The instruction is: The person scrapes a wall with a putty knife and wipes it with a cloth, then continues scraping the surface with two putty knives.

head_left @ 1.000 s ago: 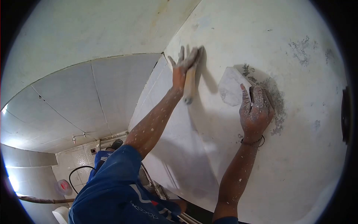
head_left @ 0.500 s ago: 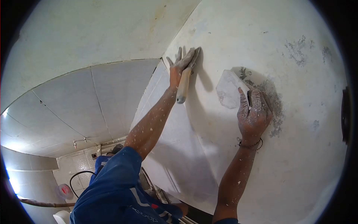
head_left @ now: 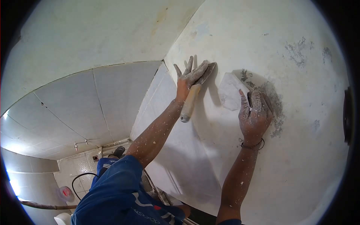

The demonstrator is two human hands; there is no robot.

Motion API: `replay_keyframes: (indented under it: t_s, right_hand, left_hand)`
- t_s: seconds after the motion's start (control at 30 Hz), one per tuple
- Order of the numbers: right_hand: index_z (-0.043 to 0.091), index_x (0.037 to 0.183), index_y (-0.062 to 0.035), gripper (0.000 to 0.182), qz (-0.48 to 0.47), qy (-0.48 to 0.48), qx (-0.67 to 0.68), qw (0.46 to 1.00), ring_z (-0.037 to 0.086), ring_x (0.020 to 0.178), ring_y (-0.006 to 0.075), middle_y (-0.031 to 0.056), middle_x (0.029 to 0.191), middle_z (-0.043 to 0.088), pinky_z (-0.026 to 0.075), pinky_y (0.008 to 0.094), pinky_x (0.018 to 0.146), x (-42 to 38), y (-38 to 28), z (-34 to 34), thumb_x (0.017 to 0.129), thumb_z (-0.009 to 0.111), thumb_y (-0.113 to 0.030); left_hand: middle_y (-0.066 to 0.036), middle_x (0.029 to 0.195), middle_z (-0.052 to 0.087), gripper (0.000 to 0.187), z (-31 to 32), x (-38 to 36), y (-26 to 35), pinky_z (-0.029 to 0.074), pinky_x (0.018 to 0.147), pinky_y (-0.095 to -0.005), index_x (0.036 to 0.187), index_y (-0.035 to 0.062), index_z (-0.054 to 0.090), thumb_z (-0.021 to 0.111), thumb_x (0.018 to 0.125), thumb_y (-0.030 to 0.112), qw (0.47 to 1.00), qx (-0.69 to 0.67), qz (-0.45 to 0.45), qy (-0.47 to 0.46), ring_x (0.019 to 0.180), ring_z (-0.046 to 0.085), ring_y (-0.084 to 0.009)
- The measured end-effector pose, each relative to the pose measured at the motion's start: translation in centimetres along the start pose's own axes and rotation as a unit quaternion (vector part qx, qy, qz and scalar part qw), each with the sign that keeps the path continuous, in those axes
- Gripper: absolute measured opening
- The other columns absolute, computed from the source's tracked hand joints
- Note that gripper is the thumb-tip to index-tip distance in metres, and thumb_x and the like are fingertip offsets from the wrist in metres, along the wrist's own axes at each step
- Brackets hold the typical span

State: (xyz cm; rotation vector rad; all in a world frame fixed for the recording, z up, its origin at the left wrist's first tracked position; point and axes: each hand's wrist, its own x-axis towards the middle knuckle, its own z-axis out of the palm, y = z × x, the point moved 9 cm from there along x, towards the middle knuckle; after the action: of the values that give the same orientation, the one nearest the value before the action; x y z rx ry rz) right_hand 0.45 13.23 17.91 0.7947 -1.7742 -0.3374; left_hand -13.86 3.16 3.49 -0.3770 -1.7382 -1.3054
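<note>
My left hand (head_left: pixel 191 77), coated in pale dust, presses a putty knife (head_left: pixel 189 104) against the white wall. The knife's pale handle points down past my wrist, and its blade (head_left: pixel 207 73) lies along the wall beside my fingers. Some of those fingers are stretched out and spread. To the right, my right hand (head_left: pixel 257 112) is closed on a flat, angular white piece (head_left: pixel 230 92), gripping its right edge. This piece is held close to the wall; whether it touches cannot be made out. Grey, rough patches (head_left: pixel 276 99) show on the wall behind my right hand.
Grey-white tiles (head_left: pixel 123 93) cover the lower wall at left, meeting the painted wall at a corner. Two small taps (head_left: pixel 80 143) stick out low down. On the floor are a black hose (head_left: pixel 78 178) and a reddish, clear-rimmed object (head_left: pixel 65 193). A brown pole (head_left: pixel 48 205) lies lower left.
My left hand and the putty knife have moved down and slightly right along the wall, closer to the white piece. My right hand stays almost where it was.
</note>
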Motion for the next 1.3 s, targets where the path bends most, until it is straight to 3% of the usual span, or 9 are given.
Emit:
replay_keyframes:
  t_s: [0.1, 0.33, 0.4, 0.53, 0.7, 0.8, 0.93, 1.13, 1.3]
  right_hand:
    - [0.063, 0.08, -0.0018, 0.01, 0.024, -0.018, 0.063, 0.998, 0.061, 0.072, 0.0271, 0.0103, 0.076, 0.064, 0.05, 0.0373, 0.066, 0.2, 0.2, -0.2, 0.071, 0.065, -0.004]
    - [0.063, 0.081, -0.002, 0.011, 0.001, -0.004, 0.053, 0.999, 0.061, 0.071, 0.0272, 0.0098, 0.076, 0.063, 0.05, 0.0362, 0.065, 0.2, 0.1, -0.4, 0.071, 0.065, -0.004]
    - [0.063, 0.081, -0.0022, 0.01, 0.023, -0.001, 0.059, 0.998, 0.062, 0.071, 0.0273, 0.0099, 0.076, 0.063, 0.05, 0.0362, 0.066, 0.2, 0.4, -0.2, 0.071, 0.065, -0.004]
    - [0.063, 0.08, -0.0021, 0.009, 0.014, 0.011, 0.048, 0.999, 0.062, 0.071, 0.0281, 0.0103, 0.076, 0.063, 0.05, 0.0365, 0.066, -0.1, 0.3, -0.5, 0.071, 0.065, -0.004]
    - [0.063, 0.08, -0.0021, 0.009, 0.019, 0.006, 0.032, 0.999, 0.062, 0.072, 0.0283, 0.0104, 0.076, 0.063, 0.05, 0.0368, 0.067, 0.0, 0.3, -0.4, 0.071, 0.065, -0.004]
    - [0.063, 0.08, -0.0016, 0.01, 0.035, -0.014, 0.078, 0.996, 0.062, 0.072, 0.0288, 0.0112, 0.075, 0.063, 0.05, 0.0373, 0.067, 0.4, 0.4, -0.3, 0.071, 0.065, -0.004]
    - [0.063, 0.08, -0.0011, 0.01, 0.036, -0.008, 0.067, 0.997, 0.062, 0.072, 0.0293, 0.012, 0.074, 0.063, 0.05, 0.0374, 0.067, -0.5, 0.5, -0.4, 0.071, 0.065, -0.004]
    - [0.063, 0.08, -0.0006, 0.012, 0.027, 0.003, 0.074, 0.997, 0.062, 0.072, 0.0297, 0.0127, 0.073, 0.062, 0.051, 0.0381, 0.068, -0.1, 0.8, -0.1, 0.069, 0.067, -0.004]
    - [0.063, 0.084, -0.0008, 0.015, 0.057, -0.013, 0.095, 0.994, 0.062, 0.074, 0.0296, 0.0119, 0.076, 0.063, 0.05, 0.0384, 0.069, 0.0, 1.1, -0.1, 0.069, 0.067, -0.004]
  left_hand:
    - [0.002, 0.131, 0.047, 0.04, 0.4, -1.7, 1.0, -0.011, 0.101, -0.0623, 0.129, 0.0254, 0.046, 0.048, 0.089, 0.027, 0.999, -0.036, -0.018, 0.013, 0.133, 0.024, -0.0318]
    - [-0.002, 0.128, 0.05, 0.044, -0.6, -0.3, 0.9, -0.008, 0.101, -0.0631, 0.132, 0.0234, 0.043, 0.049, 0.088, 0.027, 0.998, -0.025, -0.026, 0.06, 0.132, 0.026, -0.031]
    - [-0.003, 0.132, 0.047, 0.045, 0.1, -1.2, 0.4, -0.014, 0.099, -0.0628, 0.132, 0.0176, 0.043, 0.047, 0.087, 0.02, 0.999, 0.023, -0.037, -0.019, 0.133, 0.024, -0.0335]
    - [-0.002, 0.131, 0.048, 0.043, -1.0, 1.8, 0.5, -0.015, 0.1, -0.0618, 0.13, 0.0191, 0.046, 0.045, 0.087, 0.019, 0.997, -0.033, -0.071, 0.005, 0.133, 0.024, -0.0327]
    - [-0.003, 0.131, 0.048, 0.043, -0.5, 0.1, 0.5, -0.016, 0.101, -0.0588, 0.132, 0.0199, 0.044, 0.039, 0.089, 0.025, 0.999, 0.018, 0.031, -0.013, 0.134, 0.021, -0.033]
    - [0.0, 0.133, 0.046, 0.05, -0.3, 1.4, -0.1, -0.01, 0.101, -0.0636, 0.133, 0.0239, 0.041, 0.051, 0.085, 0.033, 0.999, 0.05, 0.007, -0.004, 0.132, 0.026, -0.0305]
    - [-0.003, 0.127, 0.051, 0.049, -0.3, 0.6, 0.9, -0.009, 0.101, -0.0648, 0.134, 0.0215, 0.04, 0.051, 0.086, 0.025, 1.0, -0.01, -0.022, 0.016, 0.132, 0.025, -0.0311]
    - [-0.003, 0.125, 0.053, 0.048, -0.8, 2.9, 1.0, -0.007, 0.101, -0.0652, 0.134, 0.0212, 0.04, 0.049, 0.087, 0.027, 0.998, 0.039, -0.047, -0.003, 0.132, 0.026, -0.0317]
    - [-0.003, 0.117, 0.059, 0.045, -0.4, 0.7, 0.2, -0.009, 0.1, -0.064, 0.132, 0.0192, 0.043, 0.048, 0.088, 0.025, 1.0, 0.029, -0.002, 0.004, 0.133, 0.025, -0.0298]
